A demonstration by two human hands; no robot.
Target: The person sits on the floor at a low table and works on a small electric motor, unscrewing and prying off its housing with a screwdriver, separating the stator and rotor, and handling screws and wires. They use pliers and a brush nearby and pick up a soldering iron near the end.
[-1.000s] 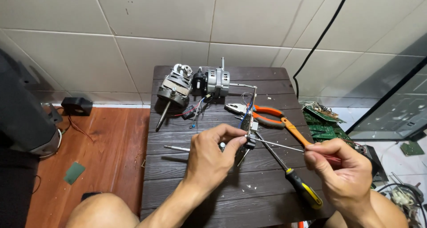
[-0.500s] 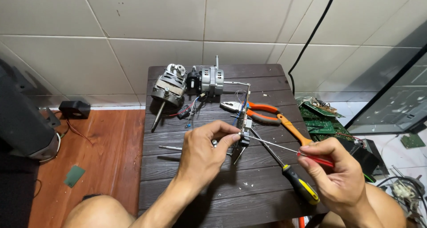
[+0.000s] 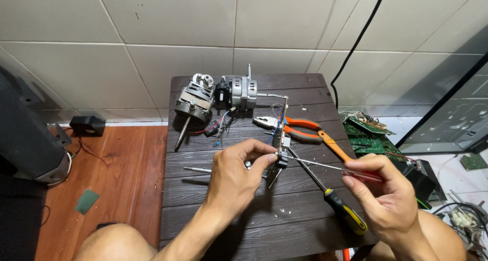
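My left hand (image 3: 239, 177) pinches a small grey switch part (image 3: 282, 154) with wires, held just above the dark slatted table (image 3: 218, 230). My right hand (image 3: 389, 195) grips a thin screwdriver with a clear red handle (image 3: 363, 175); its long metal shaft (image 3: 312, 164) runs left and its tip meets the part. A second screwdriver with a black and yellow handle (image 3: 345, 211) lies on the table under my right hand. Orange-handled pliers (image 3: 302, 128) lie just beyond the part.
Two grey electric motors (image 3: 195, 100) (image 3: 243, 92) with loose wires sit at the table's far end. A loose metal rod (image 3: 198, 169) lies left of my hand. Green circuit boards (image 3: 368, 139) lie on the floor at right. A black cable (image 3: 356, 42) runs up the tiled wall.
The view has shifted slightly. My right hand has drawn a little nearer the part, with the thin screwdriver's tip staying at it. My left hand keeps its pinch.
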